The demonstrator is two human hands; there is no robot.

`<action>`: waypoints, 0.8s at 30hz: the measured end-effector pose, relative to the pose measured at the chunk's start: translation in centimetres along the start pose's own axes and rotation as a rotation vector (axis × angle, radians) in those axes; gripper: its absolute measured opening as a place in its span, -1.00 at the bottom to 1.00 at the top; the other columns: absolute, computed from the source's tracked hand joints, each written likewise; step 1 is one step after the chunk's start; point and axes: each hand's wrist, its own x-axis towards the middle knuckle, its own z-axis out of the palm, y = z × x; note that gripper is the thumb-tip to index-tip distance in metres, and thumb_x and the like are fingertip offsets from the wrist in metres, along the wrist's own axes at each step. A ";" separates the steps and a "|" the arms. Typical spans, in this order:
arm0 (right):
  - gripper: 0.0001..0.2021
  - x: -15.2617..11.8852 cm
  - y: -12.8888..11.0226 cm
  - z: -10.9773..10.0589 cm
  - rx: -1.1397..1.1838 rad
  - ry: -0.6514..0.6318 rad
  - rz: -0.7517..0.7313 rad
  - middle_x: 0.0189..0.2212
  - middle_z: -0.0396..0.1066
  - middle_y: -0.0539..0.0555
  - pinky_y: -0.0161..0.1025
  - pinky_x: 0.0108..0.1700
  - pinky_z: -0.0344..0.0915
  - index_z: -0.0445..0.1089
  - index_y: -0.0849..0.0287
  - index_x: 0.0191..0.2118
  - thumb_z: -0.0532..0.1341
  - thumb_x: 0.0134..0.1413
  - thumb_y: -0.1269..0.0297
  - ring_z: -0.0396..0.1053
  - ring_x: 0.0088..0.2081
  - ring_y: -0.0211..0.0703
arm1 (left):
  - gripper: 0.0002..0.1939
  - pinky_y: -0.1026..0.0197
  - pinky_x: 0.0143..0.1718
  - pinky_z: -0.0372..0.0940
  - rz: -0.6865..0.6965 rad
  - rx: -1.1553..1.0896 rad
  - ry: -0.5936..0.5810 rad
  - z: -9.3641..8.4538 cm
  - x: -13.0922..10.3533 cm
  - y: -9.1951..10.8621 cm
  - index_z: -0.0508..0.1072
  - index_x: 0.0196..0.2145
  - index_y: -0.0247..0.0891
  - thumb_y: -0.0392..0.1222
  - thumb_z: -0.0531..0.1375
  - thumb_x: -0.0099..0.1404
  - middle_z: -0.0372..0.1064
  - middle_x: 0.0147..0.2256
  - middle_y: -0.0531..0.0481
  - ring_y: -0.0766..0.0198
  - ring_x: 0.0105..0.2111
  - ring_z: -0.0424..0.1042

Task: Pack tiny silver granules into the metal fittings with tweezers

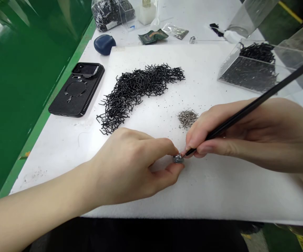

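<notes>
A green floor fills the left side, and against it stands a white worktop carrying a pale, flat sheet. Over the near part of the sheet are the two hands: the left hand reaches in from the left with a fingertip and thumb pinching a tiny silvery piece, while the right hand grips a long, slim black tool near its lower end. A clear box of loose black bits lies at the right, and a plastic bag of dark contents sits at the far left corner. A curved heap of short, bent black pieces spreads across the sheet beyond the left hand, with a black phone to its left. Smaller are a rounded dark-blue object and a green packet near the far edge. The tool points its tip at the silvery piece, which is between the left fingertips; whether they touch cannot be told. Smallest are the metallic grains, gathered in a little mound just beyond the right fingertips.
</notes>
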 end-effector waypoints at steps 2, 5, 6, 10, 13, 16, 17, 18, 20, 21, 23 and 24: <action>-0.93 -0.1 -0.1 0.0 -0.006 0.003 -0.005 -0.24 0.82 -0.09 -0.37 -0.19 0.73 0.81 -0.11 -0.18 0.60 0.43 0.18 0.79 -0.26 -0.20 | -0.89 0.20 -0.49 0.20 -0.027 0.011 -0.027 -0.1 -0.1 0.1 0.79 -0.10 -0.23 -0.27 0.40 0.55 0.37 -0.56 0.24 0.37 -0.60 0.29; -0.93 -0.1 -0.1 -0.1 -0.011 0.002 -0.003 -0.24 0.82 -0.09 -0.38 -0.19 0.73 0.82 -0.11 -0.17 0.59 0.44 0.19 0.79 -0.25 -0.20 | -0.88 0.20 -0.48 0.21 -0.030 0.012 -0.033 -0.1 -0.1 0.1 0.79 -0.11 -0.23 -0.26 0.38 0.57 0.38 -0.56 0.23 0.37 -0.59 0.30; -0.93 -0.1 -0.1 -0.1 -0.008 0.000 0.000 -0.24 0.82 -0.09 -0.39 -0.18 0.73 0.81 -0.11 -0.17 0.59 0.44 0.20 0.79 -0.25 -0.20 | -0.87 0.20 -0.49 0.21 -0.022 0.009 -0.026 0.0 0.0 0.1 0.79 -0.11 -0.25 -0.27 0.38 0.56 0.38 -0.56 0.22 0.37 -0.60 0.29; -0.92 -0.1 0.1 -0.1 0.007 -0.008 -0.003 -0.23 0.82 -0.10 -0.41 -0.17 0.71 0.81 -0.11 -0.17 0.58 0.44 0.24 0.79 -0.24 -0.23 | -0.90 0.21 -0.51 0.19 0.001 0.004 0.001 0.1 0.0 0.0 0.78 -0.15 -0.26 -0.27 0.40 0.54 0.36 -0.57 0.24 0.39 -0.61 0.28; -0.94 -0.1 0.3 -0.1 -0.012 -0.007 -0.019 -0.22 0.82 -0.09 -0.37 -0.18 0.72 0.82 -0.12 -0.16 0.58 0.45 0.21 0.79 -0.24 -0.20 | -0.88 0.20 -0.50 0.20 -0.014 0.012 -0.021 0.0 0.0 0.1 0.78 -0.14 -0.24 -0.26 0.39 0.56 0.38 -0.56 0.24 0.38 -0.60 0.30; -0.94 0.0 0.3 -0.1 -0.031 -0.011 -0.029 -0.21 0.82 -0.08 -0.36 -0.19 0.72 0.82 -0.12 -0.16 0.58 0.45 0.21 0.78 -0.24 -0.19 | -0.88 0.22 -0.48 0.22 -0.020 0.023 -0.034 -0.1 -0.1 0.1 0.79 -0.13 -0.24 -0.26 0.39 0.57 0.39 -0.56 0.23 0.38 -0.59 0.32; -0.94 0.0 0.2 0.0 -0.030 -0.013 -0.027 -0.21 0.82 -0.09 -0.37 -0.19 0.71 0.82 -0.12 -0.15 0.58 0.45 0.22 0.78 -0.24 -0.20 | -0.88 0.22 -0.48 0.22 -0.020 0.026 -0.036 -0.2 -0.1 0.1 0.78 -0.13 -0.23 -0.26 0.39 0.57 0.39 -0.56 0.24 0.38 -0.59 0.33; -0.94 0.1 0.2 0.1 -0.025 -0.014 -0.021 -0.21 0.82 -0.09 -0.39 -0.19 0.70 0.81 -0.12 -0.15 0.58 0.45 0.22 0.78 -0.24 -0.21 | -0.88 0.23 -0.47 0.23 -0.019 0.027 -0.040 -0.2 -0.1 0.1 0.78 -0.13 -0.22 -0.25 0.39 0.57 0.39 -0.56 0.24 0.38 -0.59 0.34; -0.95 0.1 0.1 0.2 -0.005 -0.016 0.001 -0.23 0.82 -0.09 -0.39 -0.21 0.69 0.81 -0.12 -0.16 0.58 0.44 0.19 0.78 -0.25 -0.21 | -0.88 0.23 -0.47 0.23 -0.017 0.022 -0.043 -0.2 0.0 0.1 0.78 -0.13 -0.23 -0.26 0.38 0.58 0.40 -0.55 0.24 0.38 -0.59 0.35; -0.94 0.0 0.1 0.2 0.007 -0.007 0.010 -0.25 0.81 -0.09 -0.37 -0.22 0.70 0.80 -0.12 -0.17 0.59 0.44 0.17 0.78 -0.27 -0.20 | -0.88 0.24 -0.47 0.24 -0.016 0.016 -0.041 -0.2 0.0 0.1 0.78 -0.13 -0.24 -0.26 0.38 0.57 0.39 -0.55 0.24 0.39 -0.59 0.35; -0.93 -0.3 -0.1 -0.2 0.010 0.066 0.004 -0.26 0.80 -0.09 -0.30 -0.25 0.70 0.80 -0.17 -0.17 0.61 0.43 0.16 0.77 -0.28 -0.16 | -0.89 0.25 -0.47 0.24 -0.016 0.003 -0.031 -0.1 0.0 0.1 0.78 -0.13 -0.27 -0.28 0.39 0.55 0.38 -0.56 0.24 0.39 -0.60 0.34; -0.93 -0.6 -0.2 -0.6 -0.017 0.130 -0.021 -0.25 0.80 -0.08 -0.25 -0.23 0.70 0.81 -0.20 -0.15 0.61 0.43 0.18 0.78 -0.27 -0.13 | -0.89 0.25 -0.47 0.24 -0.016 0.000 -0.025 0.0 0.0 0.0 0.78 -0.13 -0.27 -0.29 0.39 0.54 0.37 -0.57 0.24 0.39 -0.60 0.34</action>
